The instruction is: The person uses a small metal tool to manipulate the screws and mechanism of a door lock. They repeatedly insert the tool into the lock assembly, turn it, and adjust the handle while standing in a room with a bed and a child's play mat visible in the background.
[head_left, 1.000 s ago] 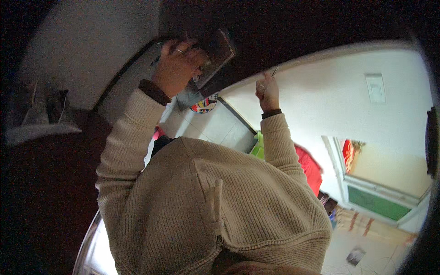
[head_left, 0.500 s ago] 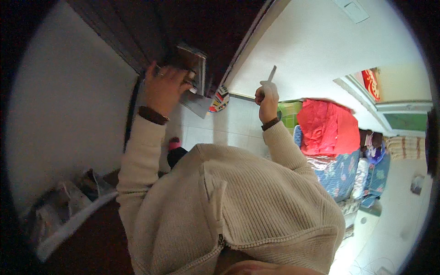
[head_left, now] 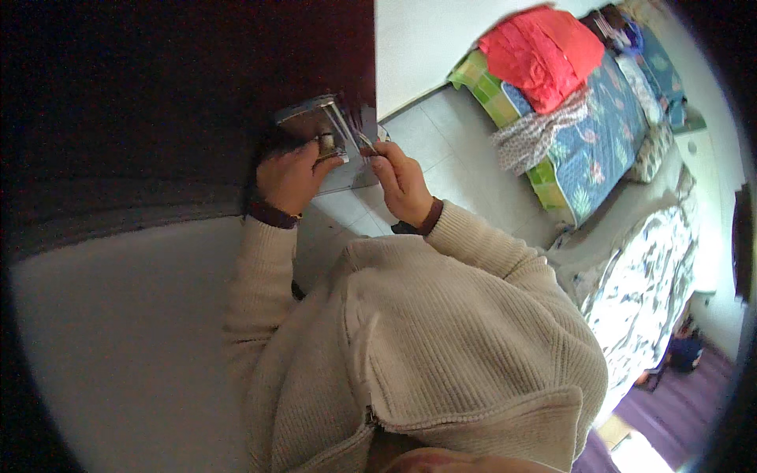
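Upper middle of the frame, the right hand [head_left: 405, 184] is pinching a thin shiny tool [head_left: 367, 144]. The left hand [head_left: 289, 180] is curling by a metal box [head_left: 306, 116]; I cannot tell its grip.

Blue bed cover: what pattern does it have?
The blue bed cover has flowers and leaves; best seen in head view.

White wall [head_left: 426, 47] — pale tiled floor [head_left: 461, 162] — blue floral bed [head_left: 603, 150].
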The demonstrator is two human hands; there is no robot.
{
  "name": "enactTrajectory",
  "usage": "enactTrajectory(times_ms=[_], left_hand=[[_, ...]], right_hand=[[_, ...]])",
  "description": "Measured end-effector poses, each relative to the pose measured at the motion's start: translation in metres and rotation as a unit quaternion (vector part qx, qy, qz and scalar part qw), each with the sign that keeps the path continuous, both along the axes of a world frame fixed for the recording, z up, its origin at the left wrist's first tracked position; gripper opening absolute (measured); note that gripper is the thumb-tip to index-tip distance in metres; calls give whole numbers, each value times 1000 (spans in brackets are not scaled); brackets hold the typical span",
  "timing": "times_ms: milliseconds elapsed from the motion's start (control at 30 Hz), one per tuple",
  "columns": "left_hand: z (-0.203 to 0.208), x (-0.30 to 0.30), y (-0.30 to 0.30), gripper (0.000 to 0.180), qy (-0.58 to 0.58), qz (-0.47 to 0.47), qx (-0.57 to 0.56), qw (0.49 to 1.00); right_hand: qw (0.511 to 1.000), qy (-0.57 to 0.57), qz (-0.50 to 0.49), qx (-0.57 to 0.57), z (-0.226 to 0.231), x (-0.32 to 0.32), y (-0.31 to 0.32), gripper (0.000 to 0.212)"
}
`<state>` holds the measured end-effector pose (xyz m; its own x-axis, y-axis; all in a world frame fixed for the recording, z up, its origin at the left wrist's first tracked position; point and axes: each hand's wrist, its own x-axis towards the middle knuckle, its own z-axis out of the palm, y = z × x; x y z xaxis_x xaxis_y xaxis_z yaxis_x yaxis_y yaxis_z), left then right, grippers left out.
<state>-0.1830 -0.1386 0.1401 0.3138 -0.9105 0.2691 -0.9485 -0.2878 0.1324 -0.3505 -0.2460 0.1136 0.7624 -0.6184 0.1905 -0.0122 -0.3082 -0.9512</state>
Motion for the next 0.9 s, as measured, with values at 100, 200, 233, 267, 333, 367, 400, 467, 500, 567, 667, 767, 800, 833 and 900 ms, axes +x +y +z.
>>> enactTrajectory(times_ms=[100,200,233,267,333,367,400,467,500,567,667,767,800,833,900], left_hand=[[0,0,3,34,27,-1,-8,1000],[-15,1,2,34,88,0,-39,995],[-15,5,3,34,105,-3,-49,993],[-15,7,1,35,130,-22,-103,986],[-21,8,1,35,121,-24,-98,988],[-22,10,2,35,117,-26,-94,988],[-24,9,1,35,123,-29,-92,988],[-28,10,0,35,134,-37,-87,987],[-25,10,2,34,125,-32,-83,988],[-21,8,0,32,108,-27,-80,991],[-20,8,-6,28,121,-68,-92,986],[-18,13,-3,27,101,-95,-96,986],[-19,13,-5,26,96,-104,-101,985],[-20,14,-7,25,98,-110,-107,983],[-22,15,-8,24,106,-117,-116,981]], right_hand=[[997,-49,10,62,8,10,8,20],[992,-115,19,54,7,25,2,20],[992,-104,30,66,12,28,1,20],[992,-94,40,78,21,29,-2,20],[993,-96,26,67,15,29,0,20],[991,-93,12,91,10,29,7,20],[990,-86,1,108,6,26,10,20],[989,-71,-23,124,-5,21,17,20],[989,-68,-35,126,-10,21,22,20],[986,-81,-68,127,-16,26,28,20],[978,-134,-128,97,-25,37,33,21],[980,-134,-140,55,-21,48,34,20],[975,-150,-151,59,-20,52,36,19],[975,-150,-154,50,-19,54,33,19],[976,-145,-156,38,-19,58,30,19]])
